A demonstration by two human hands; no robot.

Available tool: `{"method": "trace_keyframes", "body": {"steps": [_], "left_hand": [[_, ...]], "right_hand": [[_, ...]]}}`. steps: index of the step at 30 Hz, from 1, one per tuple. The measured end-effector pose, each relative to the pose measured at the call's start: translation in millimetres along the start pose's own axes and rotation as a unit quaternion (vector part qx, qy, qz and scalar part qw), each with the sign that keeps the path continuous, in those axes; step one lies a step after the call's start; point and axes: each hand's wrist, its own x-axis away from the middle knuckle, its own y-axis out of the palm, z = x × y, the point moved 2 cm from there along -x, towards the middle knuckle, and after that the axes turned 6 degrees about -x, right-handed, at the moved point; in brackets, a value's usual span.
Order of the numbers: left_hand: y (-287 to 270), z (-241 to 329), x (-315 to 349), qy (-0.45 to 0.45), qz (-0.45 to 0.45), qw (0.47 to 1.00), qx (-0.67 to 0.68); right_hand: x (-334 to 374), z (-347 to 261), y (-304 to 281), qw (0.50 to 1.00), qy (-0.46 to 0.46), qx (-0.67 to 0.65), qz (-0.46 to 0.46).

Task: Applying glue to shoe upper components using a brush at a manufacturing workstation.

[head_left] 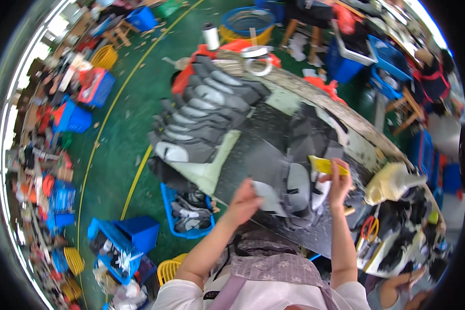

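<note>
My left hand (244,202) pinches the near edge of a cut grey panel with a white patch (267,199), which looks like a shoe upper piece; the motion smears it a little. In my right hand (340,182) is a flat yellow scraper-like piece (323,165), gripped between thumb and fingers. Its tip is over a stack of similar grey and white panels (298,186) lying on the dark table top (232,178). Farther off, at the table's left side, more grey panels (201,111) with white patches lie overlapped in a long row.
White tape rolls (258,66) sit at the far table end. To the right are a cream plastic bottle (392,182) and orange-handled scissors (369,228). A blue basket of pieces (187,217) stands below the table's left edge. Another person's arm (398,292) shows at lower right.
</note>
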Motion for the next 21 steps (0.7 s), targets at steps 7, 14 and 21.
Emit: {"method": "trace_keyframes", "body": {"steps": [7, 14, 21], "left_hand": [[-148, 194, 45, 0.227, 0.339, 0.905, -0.122], [-289, 179, 15, 0.217, 0.429, 0.870, -0.112], [-81, 82, -9, 0.129, 0.279, 0.761, -0.571]], "right_hand": [[2, -3, -10, 1.000, -0.010, 0.019, -0.007], [20, -28, -115, 0.968, -0.095, -0.002, 0.234], [25, 19, -240, 0.892, -0.065, 0.215, 0.392]]}}
